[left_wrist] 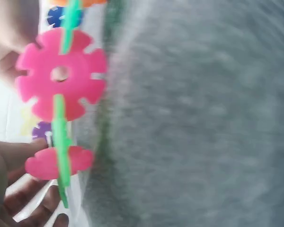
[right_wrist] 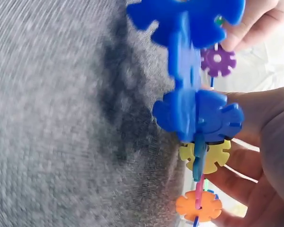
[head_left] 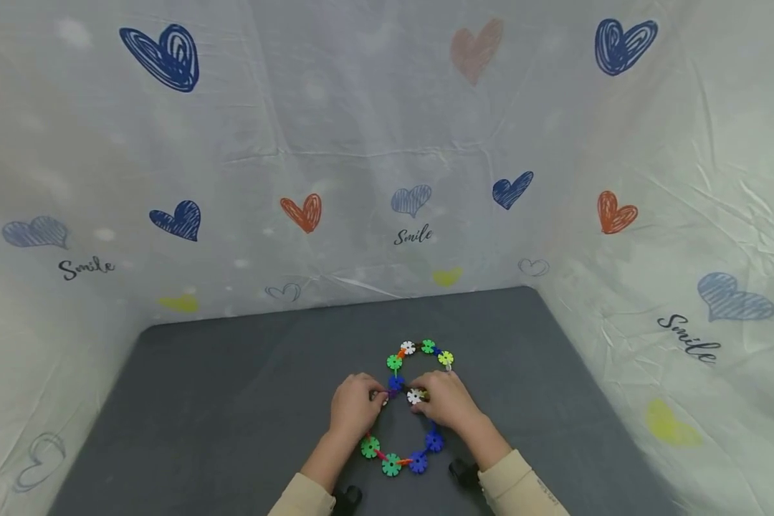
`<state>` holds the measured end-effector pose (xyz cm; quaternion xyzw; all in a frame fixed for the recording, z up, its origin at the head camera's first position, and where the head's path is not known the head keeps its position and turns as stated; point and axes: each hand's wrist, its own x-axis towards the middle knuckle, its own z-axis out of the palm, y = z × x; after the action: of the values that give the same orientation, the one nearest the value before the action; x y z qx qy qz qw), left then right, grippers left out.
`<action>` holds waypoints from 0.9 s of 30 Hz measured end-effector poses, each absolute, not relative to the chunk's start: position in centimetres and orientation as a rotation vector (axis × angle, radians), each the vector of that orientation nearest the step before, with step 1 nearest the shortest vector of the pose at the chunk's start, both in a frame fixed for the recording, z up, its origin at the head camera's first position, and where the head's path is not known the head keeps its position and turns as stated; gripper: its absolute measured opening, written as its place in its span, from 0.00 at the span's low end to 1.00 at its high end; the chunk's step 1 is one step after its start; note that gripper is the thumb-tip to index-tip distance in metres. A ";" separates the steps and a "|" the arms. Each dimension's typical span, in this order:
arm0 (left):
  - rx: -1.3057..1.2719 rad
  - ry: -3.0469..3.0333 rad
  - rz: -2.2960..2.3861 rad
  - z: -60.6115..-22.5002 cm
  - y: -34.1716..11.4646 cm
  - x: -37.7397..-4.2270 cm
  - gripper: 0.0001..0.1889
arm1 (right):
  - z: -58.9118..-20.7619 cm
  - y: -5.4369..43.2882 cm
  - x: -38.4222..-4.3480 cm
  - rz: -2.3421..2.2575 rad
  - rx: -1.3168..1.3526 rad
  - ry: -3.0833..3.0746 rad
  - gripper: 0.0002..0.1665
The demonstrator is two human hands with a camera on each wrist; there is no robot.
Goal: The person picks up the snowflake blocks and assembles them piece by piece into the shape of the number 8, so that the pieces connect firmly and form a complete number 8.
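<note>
Notched plastic snowflake discs, joined edge to edge, form a chain of two loops on the grey table. My left hand (head_left: pixel 355 407) pinches a purple snowflake disc (right_wrist: pixel 217 61) where the loops meet, near a blue disc (head_left: pixel 396 383). My right hand (head_left: pixel 450 398) grips a white snowflake disc (head_left: pixel 416 396) between thumb and fingers, just right of the left fingertips. Pink discs (left_wrist: pixel 61 75) linked by green ones hang before the left hand in the left wrist view. Blue discs (right_wrist: pixel 199 113), a yellow disc (right_wrist: pixel 210 156) and an orange disc (right_wrist: pixel 199 206) line up beside the right hand.
The upper loop holds a white disc (head_left: pixel 408 348), green discs (head_left: pixel 428 346) and a yellow disc (head_left: pixel 446 357). Nearer me lie green discs (head_left: pixel 391 464) and blue discs (head_left: pixel 418 462). A heart-printed cloth (head_left: pixel 361 143) surrounds the dark grey table (head_left: pixel 232 416).
</note>
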<state>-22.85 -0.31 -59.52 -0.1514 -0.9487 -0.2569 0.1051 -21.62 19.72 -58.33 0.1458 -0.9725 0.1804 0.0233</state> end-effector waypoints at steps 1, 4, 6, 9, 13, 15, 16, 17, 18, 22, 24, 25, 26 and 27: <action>-0.466 -2.783 -0.734 -59.5 -0.2 -22.8 0.04 | -58.3 19.7 -21.7 0.564 0.466 -3.010 0.22; -0.526 -2.746 -0.672 -59.6 0.3 -22.7 0.04 | -58.2 19.6 -21.7 0.594 0.498 -2.994 0.22; -0.521 -2.745 -0.655 -59.7 0.5 -22.6 0.04 | -58.2 19.5 -21.7 0.612 0.524 -2.971 0.22; -0.490 -2.747 -0.640 -59.7 0.6 -22.4 0.04 | -58.3 19.4 -21.7 0.602 0.555 -2.943 0.22; -0.498 -2.745 -0.626 -59.7 0.7 -22.4 0.03 | -58.5 19.5 -21.8 0.562 0.571 -2.936 0.22; -0.514 -2.747 -0.615 -59.6 0.7 -22.4 0.03 | -58.5 19.5 -21.9 0.551 0.575 -2.933 0.22; -0.519 -2.749 -0.608 -59.6 0.7 -22.4 0.04 | -58.5 19.5 -21.9 0.545 0.576 -2.932 0.22; -0.522 -2.750 -0.598 -59.6 0.7 -22.4 0.04 | -58.5 19.5 -22.0 0.545 0.579 -2.928 0.22; -0.521 -2.752 -0.594 -59.6 0.7 -22.4 0.04 | -58.5 19.6 -22.0 0.546 0.580 -2.926 0.22; -0.517 -2.743 -0.601 -59.6 0.7 -22.3 0.04 | -58.6 19.6 -22.0 0.553 0.584 -2.916 0.22; -0.521 -2.734 -0.613 -59.6 0.8 -22.3 0.04 | -58.6 19.6 -22.1 0.562 0.591 -2.909 0.22; -0.527 -2.731 -0.615 -59.6 0.8 -22.3 0.04 | -58.7 19.6 -22.1 0.563 0.596 -2.909 0.22; -0.534 -2.726 -0.616 -59.6 0.8 -22.3 0.04 | -58.7 19.6 -22.1 0.565 0.604 -2.907 0.22; -0.544 -2.721 -0.620 -59.6 0.8 -22.3 0.04 | -58.7 19.6 -22.1 0.561 0.616 -2.906 0.22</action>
<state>-22.29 0.75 -59.60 -0.1892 -0.9463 -0.2157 0.1488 -22.06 19.57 -58.68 0.2033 -0.9596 0.1852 0.0590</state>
